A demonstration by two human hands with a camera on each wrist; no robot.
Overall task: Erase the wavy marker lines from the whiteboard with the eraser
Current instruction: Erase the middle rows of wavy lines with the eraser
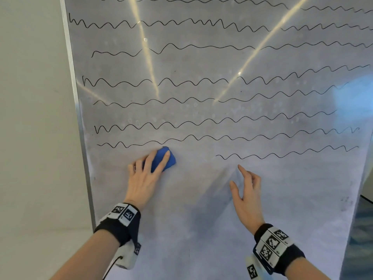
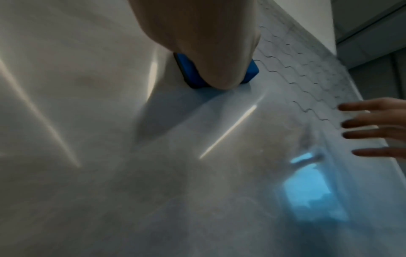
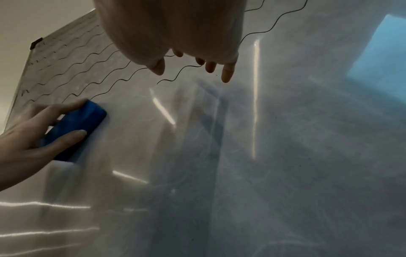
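Nearest the camera, two black wristbands [image 1: 121,223] with square printed markers sat on both wrists; the left hand [image 1: 144,178] gripped a blue eraser [image 1: 161,158], fingers wrapped over its back and thumb down one long side, pressing its face flat on the whiteboard [image 1: 191,229]; the right wrist view showed that thumb [image 3: 72,137] on the lower edge and a finger along the upper edge; the eraser lay tilted, top end up and to the right, poking out just past the fingertips.

The right hand [image 1: 246,190] held nothing; fingers spread and loosely extended, lightly bent, index uppermost; whether the fingertips touched the board or hovered just off it was unclear; the left wrist view showed four of those fingers [image 2: 373,125] parted, near the board surface.

Below and between both hands the board was wiped, smudgy grey haze only; beyond the right index fingertip, close above it, the lowest wavy line [image 1: 282,154] began and ran off to the right; its left part was gone, leaving bare board between the eraser and the line's start.

Just above the eraser's top end ran the next wavy line [image 1: 222,137], full width, near but not touching it; further up, more wavy black lines stacked to the top edge; light streaks [image 1: 145,47] glared across the upper board; the metal frame [image 1: 78,110] ran well left of the left hand, pale wall [image 1: 34,118] beyond.
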